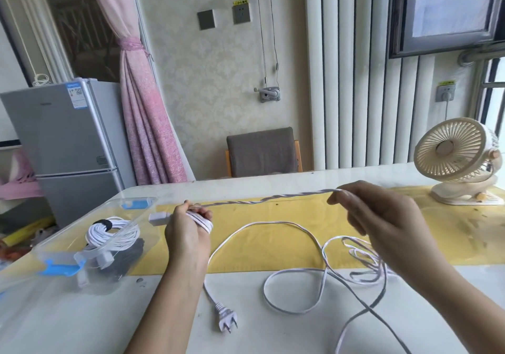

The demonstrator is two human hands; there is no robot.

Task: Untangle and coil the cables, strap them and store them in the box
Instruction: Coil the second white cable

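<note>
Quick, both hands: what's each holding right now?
Left hand: grips coiled loops of the white cable.
Right hand: pinches the same cable's stretched length.

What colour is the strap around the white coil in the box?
The strap is black; the head view shows it.

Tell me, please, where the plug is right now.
In the head view the plug lies low at centre on the table, nearer than the yellow runner, just right of the left forearm.

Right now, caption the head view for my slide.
Left hand holds loops of white cable, right hand stretches the next length taut; a strapped coil sits in the box.
</note>
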